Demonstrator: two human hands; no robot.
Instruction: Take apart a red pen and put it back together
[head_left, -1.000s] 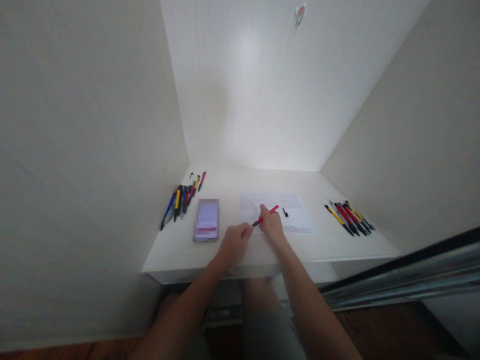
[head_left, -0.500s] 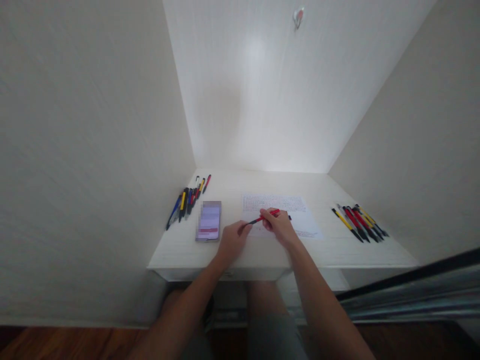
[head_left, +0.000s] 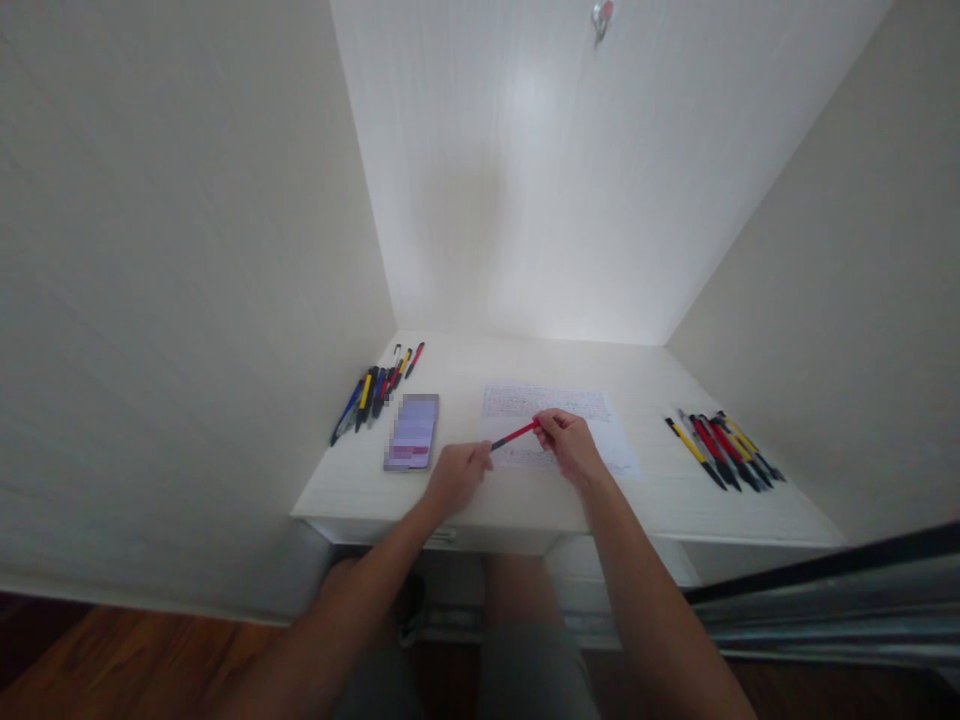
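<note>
A red pen (head_left: 517, 433) with a dark grip is held slantwise above a sheet of paper (head_left: 600, 440) covered in handwriting. My left hand (head_left: 459, 474) pinches its dark lower end, and the tip is hidden by the fingers. At the upper red end, my right hand (head_left: 566, 437) closes its thumb and fingers on the barrel. To the left of my left hand lies a phone (head_left: 412, 432) with a lit screen, partly blurred out.
Several pens (head_left: 373, 392) lie in a row by the left wall. Another group of pens (head_left: 724, 450), mostly red and yellow, lies at the right. The white desk (head_left: 360, 497) has walls on three sides, and a hook (head_left: 601, 18) hangs on the back wall.
My right hand has slid outward to the pen's upper end, so more of the red barrel shows. My left hand has shifted slightly left, still at the dark end. The view has tilted slightly.
</note>
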